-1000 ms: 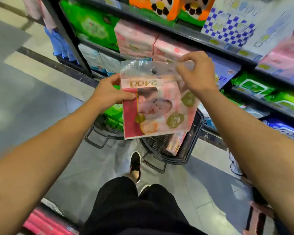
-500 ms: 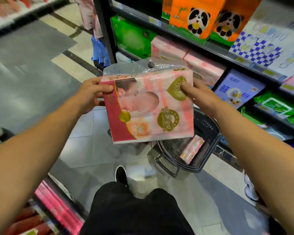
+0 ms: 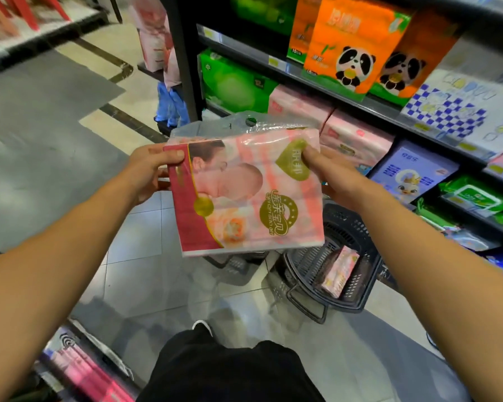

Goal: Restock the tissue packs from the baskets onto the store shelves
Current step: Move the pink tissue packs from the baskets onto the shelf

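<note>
I hold a pink tissue pack with gold labels and a clear plastic header in front of me, its printed face toward me. My left hand grips its upper left corner, thumb on the front. My right hand pinches its upper right edge. Below it on the floor stands a black plastic basket with one pink tissue pack inside. Matching pink packs sit on the shelf just beyond the held pack.
The dark shelf unit runs along the right with green packs, orange panda packs, blue-checked packs and lower purple and green items. A black upright post marks its end. Tiled floor lies left; pink goods sit bottom left.
The pack has been turned from header-up with the price side visible to its front face toward me. My right hand moved from the header to the right edge. My view rose toward the shelves.
</note>
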Demonstrator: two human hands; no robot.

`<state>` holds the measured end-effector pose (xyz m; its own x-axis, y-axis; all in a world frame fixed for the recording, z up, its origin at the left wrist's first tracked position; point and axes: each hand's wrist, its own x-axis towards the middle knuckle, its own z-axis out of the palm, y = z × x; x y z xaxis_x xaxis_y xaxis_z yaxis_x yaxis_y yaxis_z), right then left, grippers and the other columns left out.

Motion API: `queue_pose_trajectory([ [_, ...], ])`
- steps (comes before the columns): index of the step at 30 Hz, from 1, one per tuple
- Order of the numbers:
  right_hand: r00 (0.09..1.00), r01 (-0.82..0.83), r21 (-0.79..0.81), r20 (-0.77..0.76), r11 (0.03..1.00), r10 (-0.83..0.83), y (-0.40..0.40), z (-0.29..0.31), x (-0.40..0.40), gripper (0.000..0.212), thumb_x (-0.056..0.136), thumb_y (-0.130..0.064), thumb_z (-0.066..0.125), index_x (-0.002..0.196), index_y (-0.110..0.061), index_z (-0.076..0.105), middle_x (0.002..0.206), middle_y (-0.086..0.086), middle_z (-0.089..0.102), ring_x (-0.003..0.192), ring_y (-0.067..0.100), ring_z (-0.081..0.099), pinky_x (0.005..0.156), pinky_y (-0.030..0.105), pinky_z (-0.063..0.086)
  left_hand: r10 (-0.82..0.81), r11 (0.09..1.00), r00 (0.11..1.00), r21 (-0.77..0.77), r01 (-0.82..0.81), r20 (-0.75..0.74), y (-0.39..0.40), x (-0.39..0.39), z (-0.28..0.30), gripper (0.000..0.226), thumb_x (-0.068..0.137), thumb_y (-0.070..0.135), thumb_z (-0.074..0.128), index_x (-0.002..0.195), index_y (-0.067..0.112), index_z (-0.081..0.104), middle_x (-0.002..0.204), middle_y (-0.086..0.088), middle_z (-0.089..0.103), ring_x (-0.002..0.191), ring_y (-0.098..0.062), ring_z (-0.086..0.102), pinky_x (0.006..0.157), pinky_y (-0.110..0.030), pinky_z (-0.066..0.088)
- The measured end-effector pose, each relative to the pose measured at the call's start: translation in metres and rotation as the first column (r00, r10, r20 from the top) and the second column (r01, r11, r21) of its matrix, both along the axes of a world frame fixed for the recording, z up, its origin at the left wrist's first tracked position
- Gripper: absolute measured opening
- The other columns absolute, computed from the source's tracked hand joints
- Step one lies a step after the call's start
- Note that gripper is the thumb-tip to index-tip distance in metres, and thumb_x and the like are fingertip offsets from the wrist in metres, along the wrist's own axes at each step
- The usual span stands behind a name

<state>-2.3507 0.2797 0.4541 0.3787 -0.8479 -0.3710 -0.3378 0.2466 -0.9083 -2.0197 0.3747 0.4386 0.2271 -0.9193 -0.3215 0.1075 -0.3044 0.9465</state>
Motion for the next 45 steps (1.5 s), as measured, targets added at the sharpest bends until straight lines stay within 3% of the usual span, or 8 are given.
queue_pose_trajectory([
  [5, 0.986, 0.128, 0.109, -0.119, 0.986, -0.115, -0.002, -0.002, 0.026, 0.041, 0.088, -0.059, 0.061, 0.119, -0.032, 0.062, 0.125, -0.005, 0.064, 0.118, 0.025, 0.059, 0.098, 0.052, 0.048, -0.016, 0.978, 0.994, -0.203, 0.039, 0.111, -0.008, 0.026, 0.006, 0.059, 0.066, 0.000, 0.080, 0.120, 0.019, 0.064, 0.102, 0.005, 0.073, 0.092, -0.014, 0.069, 0.072, -0.033, 0.057],
  [9, 0.978, 0.185, 0.433, 0.008, 0.882, -0.209, 0.003, -0.005, 0.049, 0.059, 0.085, -0.071, 0.053, 0.111, -0.019, 0.060, 0.125, 0.010, 0.057, 0.099, 0.041, 0.068, 0.078, 0.053, 0.058, -0.004, 0.927, 0.920, -0.344, 0.150, 0.392, -0.010, 0.041, 0.009, 0.091, 0.048, 0.018, 0.089, 0.130, 0.025, 0.051, 0.123, 0.003, 0.062, 0.111, -0.009, 0.059, 0.088, -0.025, 0.053],
  [16, 0.887, 0.349, 0.581, 0.050, 0.735, -0.460, -0.014, -0.015, 0.085, 0.083, 0.075, -0.091, 0.038, 0.109, -0.022, 0.069, 0.102, 0.009, 0.076, 0.095, 0.029, 0.072, 0.083, 0.049, 0.058, 0.071, 0.599, 0.534, -0.464, 0.652, 0.842, -0.004, 0.030, 0.014, 0.061, 0.076, 0.033, 0.068, 0.126, 0.013, 0.041, 0.126, -0.006, 0.046, 0.118, -0.021, 0.048, 0.105, -0.025, 0.038],
  [21, 0.855, 0.444, 0.518, -0.002, 0.731, -0.519, -0.032, -0.027, 0.101, 0.040, 0.073, -0.053, 0.074, 0.100, -0.023, 0.068, 0.093, 0.003, 0.075, 0.088, 0.024, 0.072, 0.074, 0.042, 0.061, 0.152, 0.563, 0.334, -0.360, 0.744, 0.930, -0.024, 0.044, -0.017, 0.065, 0.084, 0.031, 0.070, 0.136, 0.010, 0.037, 0.147, -0.012, 0.034, 0.145, -0.036, 0.024, 0.121, -0.048, 0.021],
  [26, 0.779, 0.536, 0.311, 0.175, 0.784, -0.602, -0.066, -0.031, 0.102, 0.042, 0.073, -0.030, 0.075, 0.110, -0.012, 0.064, 0.081, 0.008, 0.072, 0.067, 0.024, 0.069, 0.060, 0.037, 0.058, -0.093, 0.693, 0.128, -0.028, 0.720, 0.987, -0.041, 0.063, -0.038, 0.086, 0.069, 0.013, 0.075, 0.147, 0.016, 0.038, 0.157, -0.010, 0.031, 0.146, -0.026, 0.023, 0.118, -0.037, 0.024],
  [32, 0.875, 0.454, 0.040, 0.169, 0.890, -0.454, -0.106, -0.016, 0.095, 0.030, 0.079, -0.004, 0.069, 0.108, -0.014, 0.065, 0.069, -0.002, 0.068, 0.052, 0.009, 0.063, 0.048, 0.020, 0.048, -0.198, 0.800, 0.332, -0.043, 0.598, 0.922, -0.084, 0.040, -0.034, 0.077, 0.079, 0.042, 0.056, 0.149, 0.016, 0.038, 0.159, -0.006, 0.028, 0.143, -0.020, 0.029, 0.116, -0.022, 0.020],
  [41, 0.928, -0.276, -0.408, -0.349, 0.870, 0.131, -0.130, 0.033, 0.146, 0.075, 0.054, -0.030, 0.079, 0.121, -0.031, 0.047, 0.125, -0.001, 0.050, 0.113, 0.018, 0.053, 0.095, 0.034, 0.048, -0.214, 0.835, 0.097, 0.131, 0.535, 0.972, -0.178, 0.031, 0.015, 0.126, 0.059, 0.069, 0.077, 0.156, 0.035, 0.004, 0.165, -0.001, 0.003, 0.149, -0.034, 0.004, 0.119, -0.056, 0.012],
  [45, 0.883, -0.416, -0.382, -0.387, 0.825, 0.266, -0.135, 0.059, 0.170, 0.084, 0.062, -0.014, 0.085, 0.130, -0.025, 0.038, 0.114, -0.008, 0.046, 0.095, 0.009, 0.054, 0.077, 0.022, 0.047, -0.459, 0.704, 0.246, 0.181, 0.687, 0.854, -0.197, 0.057, 0.022, 0.125, 0.064, 0.054, 0.085, 0.156, 0.033, 0.005, 0.146, 0.015, 0.033, 0.128, -0.009, 0.038, 0.100, -0.020, 0.037],
])
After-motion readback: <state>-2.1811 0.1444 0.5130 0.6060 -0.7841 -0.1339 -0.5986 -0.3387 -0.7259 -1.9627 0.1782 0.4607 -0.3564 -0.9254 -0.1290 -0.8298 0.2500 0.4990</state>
